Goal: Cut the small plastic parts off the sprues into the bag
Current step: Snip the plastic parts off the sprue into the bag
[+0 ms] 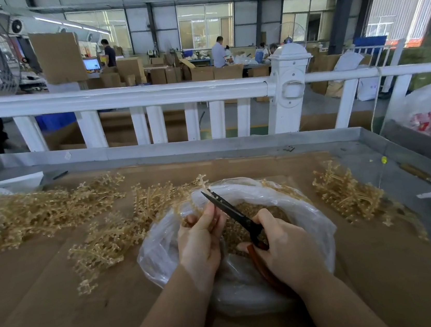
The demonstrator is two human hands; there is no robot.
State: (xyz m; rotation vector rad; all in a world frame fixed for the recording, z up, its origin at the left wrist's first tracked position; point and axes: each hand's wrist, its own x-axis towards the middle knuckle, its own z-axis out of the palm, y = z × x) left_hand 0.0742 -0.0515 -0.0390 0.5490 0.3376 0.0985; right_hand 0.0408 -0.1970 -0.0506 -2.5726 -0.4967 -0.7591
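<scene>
While both hands work over the bag (316, 221):
Left hand (199, 242): grip pinching a sprue (202, 181) above the bag.
Right hand (287, 247): grip clenched on scissors (228, 209), blades parted at the sprue.
Bag: open on the counter (50, 306), cut parts (234, 234) inside.
Sprue piles (41, 212): flanking the bag.

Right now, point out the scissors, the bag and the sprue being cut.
scissors (231, 210), head view, on the black blade.
bag (242, 190), head view, on its far rim.
sprue (202, 180), head view, on its tip above the blades.
</scene>
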